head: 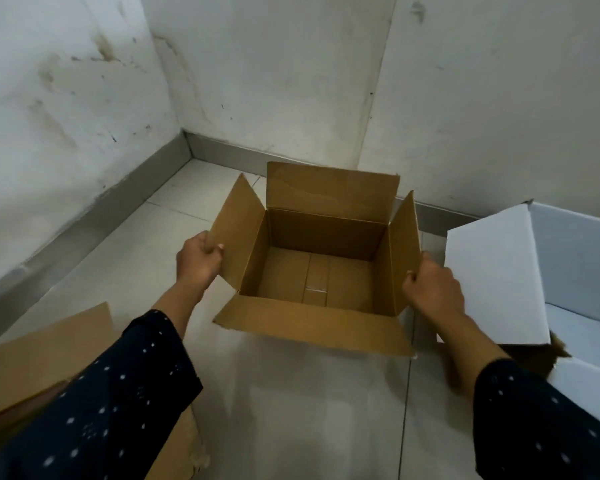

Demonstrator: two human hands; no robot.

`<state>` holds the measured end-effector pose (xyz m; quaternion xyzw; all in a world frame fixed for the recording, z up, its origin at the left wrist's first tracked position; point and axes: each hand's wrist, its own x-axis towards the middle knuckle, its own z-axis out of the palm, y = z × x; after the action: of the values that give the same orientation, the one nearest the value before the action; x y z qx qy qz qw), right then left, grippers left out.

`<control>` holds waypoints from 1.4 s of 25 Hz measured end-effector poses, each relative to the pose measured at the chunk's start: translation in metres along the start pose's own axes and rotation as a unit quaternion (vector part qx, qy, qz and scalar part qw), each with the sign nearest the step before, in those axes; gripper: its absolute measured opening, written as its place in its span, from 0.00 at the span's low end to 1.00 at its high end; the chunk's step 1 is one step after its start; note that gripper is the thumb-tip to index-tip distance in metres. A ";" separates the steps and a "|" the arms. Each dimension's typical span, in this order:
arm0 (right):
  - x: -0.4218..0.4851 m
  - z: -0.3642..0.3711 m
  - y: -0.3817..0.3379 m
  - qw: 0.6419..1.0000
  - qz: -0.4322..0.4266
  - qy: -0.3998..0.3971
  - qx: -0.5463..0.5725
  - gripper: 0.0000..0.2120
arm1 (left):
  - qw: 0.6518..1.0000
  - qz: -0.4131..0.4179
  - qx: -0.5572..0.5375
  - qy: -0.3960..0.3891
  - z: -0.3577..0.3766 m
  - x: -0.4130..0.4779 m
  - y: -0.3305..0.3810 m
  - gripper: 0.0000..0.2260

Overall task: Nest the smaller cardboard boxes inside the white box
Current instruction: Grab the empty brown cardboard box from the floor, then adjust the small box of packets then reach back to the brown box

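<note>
Pale tiled floor (312,410), corner of a room; stained white walls (274,71) with a grey skirting strip (94,216) across the upper half of the frame.

Nearest, lower left: dark dotted left sleeve (94,403) over a flat brown cardboard piece (39,355) lying on the floor. Lower right: matching right sleeve (548,424).

Mid-frame: brown cardboard box (312,268), open-topped, 4 flaps spread, inside bare with a taped seam on its bottom. Whether it rests on the floor or is raised cannot be told. Left hand (198,261) closed on the edge of the left flap, thumb on the inner face. Right hand (433,289) closed on the near edge of the right flap.

Right edge of frame: white box (575,258), open, one white flap (492,278) standing just beside the right hand. Brown box sits left of it, outside it.
</note>
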<state>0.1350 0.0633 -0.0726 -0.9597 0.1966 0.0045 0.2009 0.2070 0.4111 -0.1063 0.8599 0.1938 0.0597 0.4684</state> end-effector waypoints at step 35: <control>-0.213 0.179 -0.186 0.921 -0.102 -0.361 0.106 0.08 | 0.955 -0.204 0.184 0.113 -0.297 -0.156 -0.240 0.15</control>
<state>0.0220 0.3693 -0.1472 -0.8807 0.0112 0.3093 0.3585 -0.0872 0.6997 -0.1285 0.8610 0.4243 0.0230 0.2795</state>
